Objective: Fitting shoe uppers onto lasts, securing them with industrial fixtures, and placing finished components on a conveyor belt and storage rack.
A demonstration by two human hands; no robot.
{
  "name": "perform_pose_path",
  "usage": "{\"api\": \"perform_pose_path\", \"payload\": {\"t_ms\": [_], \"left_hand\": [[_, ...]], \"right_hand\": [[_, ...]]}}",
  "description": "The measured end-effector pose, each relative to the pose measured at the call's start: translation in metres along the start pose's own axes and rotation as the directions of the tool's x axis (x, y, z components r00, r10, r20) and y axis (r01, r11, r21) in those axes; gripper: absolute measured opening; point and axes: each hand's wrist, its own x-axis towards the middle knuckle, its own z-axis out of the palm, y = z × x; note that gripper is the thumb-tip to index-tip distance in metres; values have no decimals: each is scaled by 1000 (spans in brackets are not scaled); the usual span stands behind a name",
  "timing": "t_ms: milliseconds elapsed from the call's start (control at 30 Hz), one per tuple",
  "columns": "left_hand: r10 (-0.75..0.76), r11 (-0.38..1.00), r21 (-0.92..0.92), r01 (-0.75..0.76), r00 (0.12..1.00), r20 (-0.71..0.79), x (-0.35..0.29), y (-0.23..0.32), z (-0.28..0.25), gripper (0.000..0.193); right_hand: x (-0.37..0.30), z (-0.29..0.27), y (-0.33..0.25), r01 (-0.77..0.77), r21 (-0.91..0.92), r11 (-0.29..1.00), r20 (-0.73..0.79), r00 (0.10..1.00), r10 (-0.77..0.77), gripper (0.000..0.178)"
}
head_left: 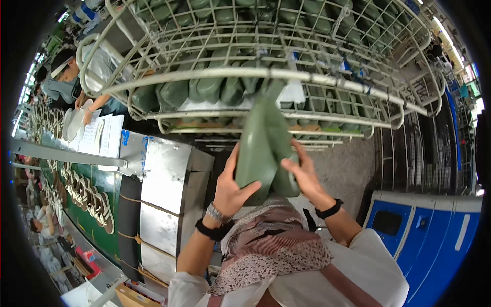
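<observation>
A pair of green shoe lasts is held upright in front of my apron, toes pointing at the rack. My left hand (232,188) wraps round the heel end of the left last (255,148), thumb lying across it. On the other side, my right hand (305,173) grips the right last (280,134) with the thumb on top. The two lasts touch along their length. Their toe ends reach the front rail of a cream wire rack (215,74). More green lasts (208,90) stand in rows on the rack's shelves.
A metal cabinet (162,174) stands at my left, beside a green conveyor (102,236) carrying several sandals (91,198). A co-worker (60,87) handles pale pieces at the far left. Blue cabinets (415,233) stand at right.
</observation>
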Motion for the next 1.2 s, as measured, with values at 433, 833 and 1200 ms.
{"api": "perform_pose_path", "payload": {"t_ms": [433,833,1200], "left_hand": [[139,665,733,-143,988,67,171,23,157,80],[-414,686,183,704,585,-698,-212,-106,157,52],[-195,4,-834,552,-817,-542,-669,-60,473,56]], "right_hand": [[257,-142,-9,33,-662,748,-159,970,-183,96],[105,-49,17,806,-557,200,227,379,-897,52],[-198,97,159,862,107,495,979,-178,100,57]]}}
